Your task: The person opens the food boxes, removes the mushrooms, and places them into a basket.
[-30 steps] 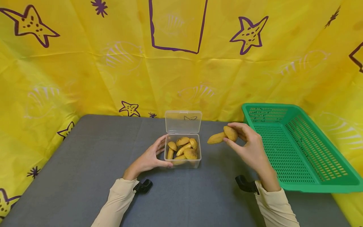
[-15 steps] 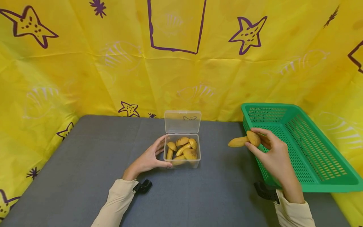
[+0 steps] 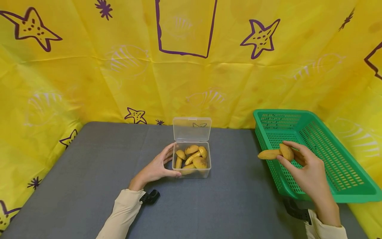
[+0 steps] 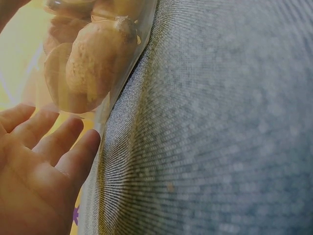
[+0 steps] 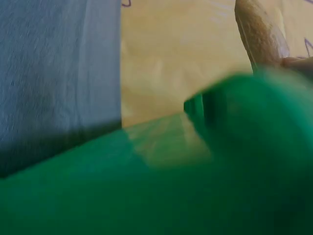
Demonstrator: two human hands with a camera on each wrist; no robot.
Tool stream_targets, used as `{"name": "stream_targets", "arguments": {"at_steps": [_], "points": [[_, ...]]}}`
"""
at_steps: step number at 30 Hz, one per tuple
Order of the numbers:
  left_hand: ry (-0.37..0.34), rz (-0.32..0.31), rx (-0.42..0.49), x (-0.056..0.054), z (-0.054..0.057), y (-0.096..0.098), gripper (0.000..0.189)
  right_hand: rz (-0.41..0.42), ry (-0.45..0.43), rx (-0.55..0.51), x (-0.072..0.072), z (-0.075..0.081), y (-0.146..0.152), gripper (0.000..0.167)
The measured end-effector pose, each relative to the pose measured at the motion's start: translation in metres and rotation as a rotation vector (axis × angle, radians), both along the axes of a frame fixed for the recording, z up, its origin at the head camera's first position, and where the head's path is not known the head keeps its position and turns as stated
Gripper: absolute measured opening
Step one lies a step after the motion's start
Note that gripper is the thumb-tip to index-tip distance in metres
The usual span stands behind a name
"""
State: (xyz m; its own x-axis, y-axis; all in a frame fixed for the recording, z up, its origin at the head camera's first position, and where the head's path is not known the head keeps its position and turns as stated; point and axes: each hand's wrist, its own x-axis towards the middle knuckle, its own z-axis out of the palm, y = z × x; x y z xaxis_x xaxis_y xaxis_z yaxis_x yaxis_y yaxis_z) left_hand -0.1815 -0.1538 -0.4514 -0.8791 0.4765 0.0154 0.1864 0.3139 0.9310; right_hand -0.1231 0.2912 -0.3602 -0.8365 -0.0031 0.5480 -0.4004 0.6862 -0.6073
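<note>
Right hand point(image 3: 310, 172) pinches two small yellow-brown mango-looking fruits point(image 3: 277, 153) between thumb and fingertips, just over the near-left rim of the green basket point(image 3: 343, 196). They look light and firm, probably smooth-skinned, so two in one pinch could slip; I'd guess gripping around the fat middle beats holding the tapered ends. Left hand point(image 3: 156, 167) rests with relaxed fingers against the left wall of the clear box point(image 3: 191, 174), lid up, more fruit inside, on the grey table point(image 3: 89, 172).
</note>
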Motion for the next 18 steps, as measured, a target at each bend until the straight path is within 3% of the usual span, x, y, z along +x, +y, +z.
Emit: {"name": "stream_targets", "arguments": {"at_steps": [18], "points": [[0.003,0.006,-0.006,-0.001,-0.003,0.0,0.113,-0.135,-0.06,0.049,0.015,-0.007,0.049,0.055]]}}
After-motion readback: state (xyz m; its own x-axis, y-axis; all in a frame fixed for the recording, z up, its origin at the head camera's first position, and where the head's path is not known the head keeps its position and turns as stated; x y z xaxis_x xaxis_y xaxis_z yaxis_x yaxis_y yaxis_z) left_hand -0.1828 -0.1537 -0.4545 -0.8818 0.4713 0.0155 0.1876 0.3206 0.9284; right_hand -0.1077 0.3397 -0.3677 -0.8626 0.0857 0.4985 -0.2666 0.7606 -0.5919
